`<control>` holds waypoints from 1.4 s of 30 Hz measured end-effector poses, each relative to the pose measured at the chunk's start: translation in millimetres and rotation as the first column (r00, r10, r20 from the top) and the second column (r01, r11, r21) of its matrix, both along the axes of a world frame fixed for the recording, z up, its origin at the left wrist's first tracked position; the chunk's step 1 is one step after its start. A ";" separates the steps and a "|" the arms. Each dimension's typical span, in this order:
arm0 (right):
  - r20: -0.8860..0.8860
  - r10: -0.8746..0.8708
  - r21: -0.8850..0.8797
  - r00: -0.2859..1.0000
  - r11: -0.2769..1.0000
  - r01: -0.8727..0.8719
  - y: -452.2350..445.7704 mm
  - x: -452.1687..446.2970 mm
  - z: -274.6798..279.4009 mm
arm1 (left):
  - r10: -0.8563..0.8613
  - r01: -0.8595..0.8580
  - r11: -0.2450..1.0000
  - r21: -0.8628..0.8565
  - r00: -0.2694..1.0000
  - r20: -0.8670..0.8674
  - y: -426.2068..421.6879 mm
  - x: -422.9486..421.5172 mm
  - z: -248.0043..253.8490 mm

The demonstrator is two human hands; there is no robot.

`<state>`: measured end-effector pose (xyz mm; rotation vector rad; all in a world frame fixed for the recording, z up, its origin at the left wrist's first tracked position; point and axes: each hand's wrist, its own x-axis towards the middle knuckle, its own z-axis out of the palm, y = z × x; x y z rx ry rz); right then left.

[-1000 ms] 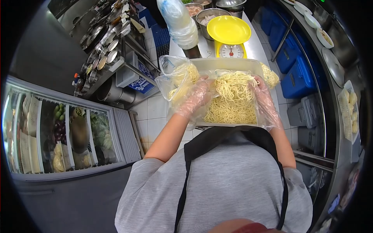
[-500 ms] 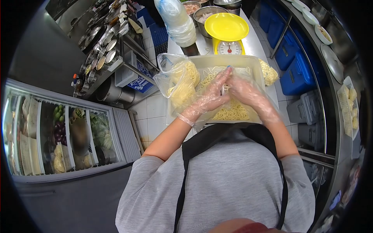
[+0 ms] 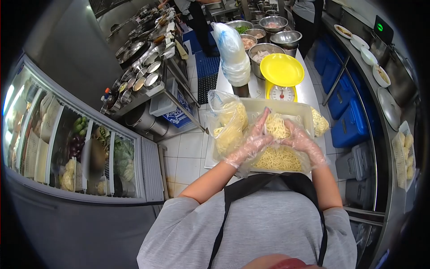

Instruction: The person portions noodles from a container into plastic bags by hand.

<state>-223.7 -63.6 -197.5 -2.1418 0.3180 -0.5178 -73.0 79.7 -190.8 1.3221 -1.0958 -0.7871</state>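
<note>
Both hands wear clear plastic gloves. Between my left hand (image 3: 254,144) and my right hand (image 3: 303,141) is a bundle of pale yellow noodles (image 3: 277,126), gripped from both sides above a translucent tub (image 3: 309,117). More loose noodles (image 3: 278,160) lie in the tub below my palms. Left of my left hand, a clear plastic bag with noodles (image 3: 232,127) rests at the tub's left side. A yellow kitchen scale (image 3: 281,93) with a round yellow pan (image 3: 282,70) stands just beyond the tub.
Behind the tub stand a tall plastic-wrapped stack (image 3: 233,56) and metal bowls (image 3: 265,50) of food. Another noodle bag (image 3: 319,123) lies right of it. A glass-topped fridge (image 3: 89,148) is at left, blue bins (image 3: 349,123) at right. Two other people stand at the far end.
The hands, apart and then pressed together over the tub, now hold a noodle bundle between them. The view has tilted up, showing more of the far table and other people.
</note>
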 end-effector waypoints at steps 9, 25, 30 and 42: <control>0.064 -0.053 0.196 0.997 0.980 0.039 25.8 -1.3 88.8 | -0.054 0.046 0.998 0.030 0.939 0.341 3.5 -10.3 24.0; 0.110 -0.097 -0.156 0.989 0.981 0.113 28.5 -2.9 22.7 | 0.085 -0.075 0.996 0.042 0.923 -0.375 4.1 -6.6 13.2; -0.053 -0.026 -0.133 0.998 0.991 0.019 18.3 -7.8 38.0 | 0.100 -0.033 0.993 -0.117 0.766 0.635 -5.0 -8.6 5.4; 0.109 -0.028 0.461 0.994 0.887 -0.026 27.0 12.4 102.0 | 0.132 -0.207 0.978 -0.004 0.611 0.781 -13.1 25.3 -4.5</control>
